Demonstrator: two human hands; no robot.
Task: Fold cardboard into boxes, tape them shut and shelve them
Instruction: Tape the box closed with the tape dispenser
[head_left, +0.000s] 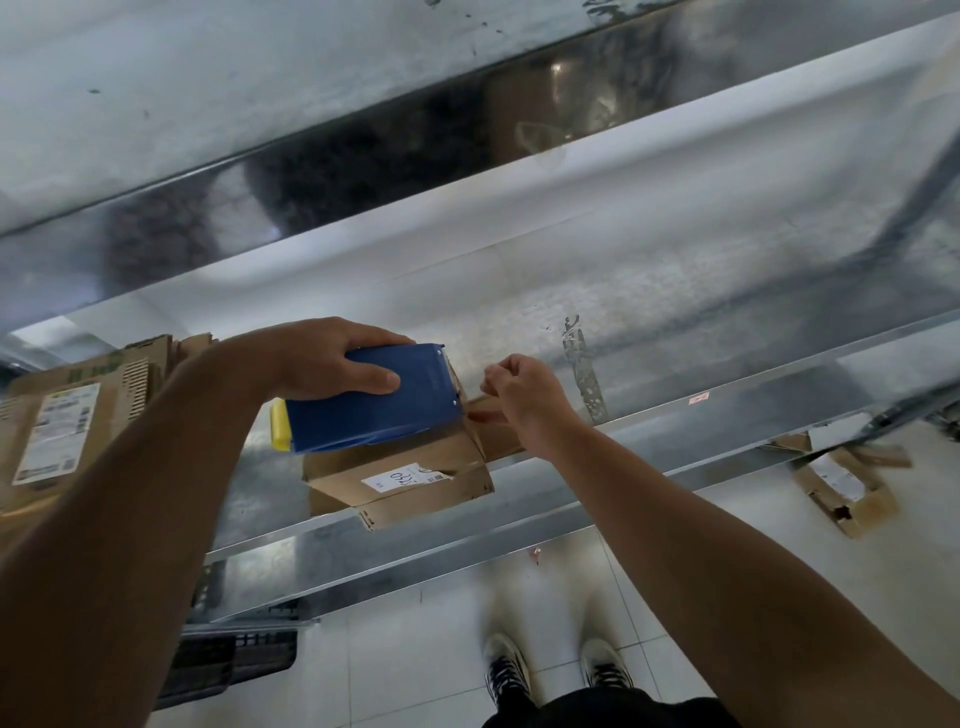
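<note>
A small brown cardboard box (400, 475) with a white label sits at the front edge of a metal shelf (675, 364). On top of it lies a blue tape dispenser (374, 405) with a yellow end. My left hand (332, 358) grips the dispenser from above, fingers curled over its top. My right hand (524, 395) is at the box's right side, fingers curled and pinching what looks like a tape strip or a flap edge; the thing itself is too small to tell.
Flattened cardboard (67, 415) with labels leans at the shelf's left end. A torn box (847, 488) lies on the tiled floor at right. A dark plastic crate (228, 660) stands under the shelf. Another metal shelf (260, 104) hangs above.
</note>
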